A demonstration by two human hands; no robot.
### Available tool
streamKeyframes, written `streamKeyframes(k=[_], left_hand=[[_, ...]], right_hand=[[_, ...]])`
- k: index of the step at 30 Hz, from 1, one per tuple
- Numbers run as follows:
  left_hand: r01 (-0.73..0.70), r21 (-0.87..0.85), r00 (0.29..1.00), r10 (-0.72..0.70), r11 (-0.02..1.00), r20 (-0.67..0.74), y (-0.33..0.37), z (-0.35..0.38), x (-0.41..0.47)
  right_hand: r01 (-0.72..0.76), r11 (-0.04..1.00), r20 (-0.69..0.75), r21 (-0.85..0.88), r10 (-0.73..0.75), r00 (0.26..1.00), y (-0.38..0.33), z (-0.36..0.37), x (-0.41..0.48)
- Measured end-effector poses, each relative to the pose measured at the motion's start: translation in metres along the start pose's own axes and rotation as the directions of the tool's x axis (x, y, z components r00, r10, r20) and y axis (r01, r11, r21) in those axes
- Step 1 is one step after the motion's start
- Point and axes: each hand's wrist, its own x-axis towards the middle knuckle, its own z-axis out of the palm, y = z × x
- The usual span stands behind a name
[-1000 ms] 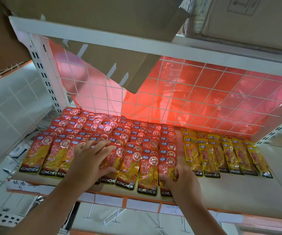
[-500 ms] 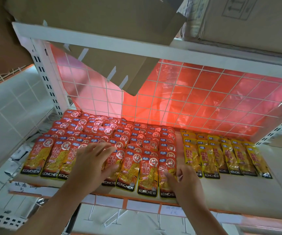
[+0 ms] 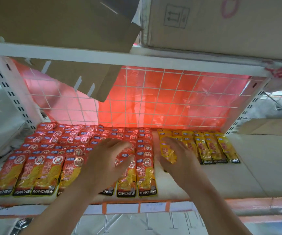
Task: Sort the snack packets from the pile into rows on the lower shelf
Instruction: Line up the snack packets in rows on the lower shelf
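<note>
Shelf: lower shelf [image 3: 258, 168], white, with packets laid flat in rows across the left and middle. The right end is bare board.
Red packets: big block of red packets [image 3: 42, 172] fills the left half, overlapping like roof tiles from far to near. The near row shows "KONCHEW" along the bottom edges.
Yellow packets: smaller batch of yellow packets [image 3: 221, 148] just right of the red ones, also in overlapping rows. The two colours sit side by side with a thin gap of shelf between them.
Left hand: left hand [image 3: 106, 160] is palm down, fingers spread and relaxed over the right part of the red block. It's not gripping anything as far as I can see.
Right hand: right hand [image 3: 179, 160] is palm down on the near-left yellow ones, fingers stretched out and thumb spread to the left. One yellow packet shows between thumb and fingers, pretty blurry.
Back: white wire mesh [image 3: 170, 99] with red plastic sheet behind it.
Above: cardboard flap [image 3: 79, 77] hangs down on the far left, and a box [image 3: 221, 22] sits on the upper shelf.
Front edge: orange strip with white label tags [image 3: 152, 206].
</note>
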Motion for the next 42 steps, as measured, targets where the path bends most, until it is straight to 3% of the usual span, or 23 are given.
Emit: streamKeyframes(k=[10,18,22,30,36,42], left_hand=[[-0.274,-0.11,0.96,0.266,0.955,-0.084,0.189,-0.004,0.075],[-0.527,-0.21,0.846,0.487,0.823,-0.217,0.408,0.007,0.115],[-0.619,-0.218,0.783,0.569,0.755,-0.252,0.504,0.015,0.125],[-0.646,-0.243,0.763,0.61,0.723,-0.213,0.62,0.073,0.156],[-0.652,-0.273,0.757,0.63,0.708,-0.172,0.666,0.14,0.183],[-0.707,-0.251,0.704,0.694,0.662,-0.151,0.729,0.191,0.245]], right_hand=[[0.118,0.993,-0.319,-0.009,-0.115,0.941,0.014,-0.175,-0.032],[0.155,0.963,-0.586,-0.22,-0.257,0.768,0.038,-0.392,-0.129],[0.051,0.961,-0.628,-0.27,-0.216,0.747,0.06,-0.479,-0.195],[-0.107,0.948,-0.678,-0.3,-0.133,0.722,0.12,-0.582,-0.261],[-0.212,0.937,-0.726,-0.277,-0.06,0.685,0.194,-0.633,-0.269],[-0.218,0.921,-0.662,-0.323,-0.055,0.747,0.277,-0.672,-0.224]])
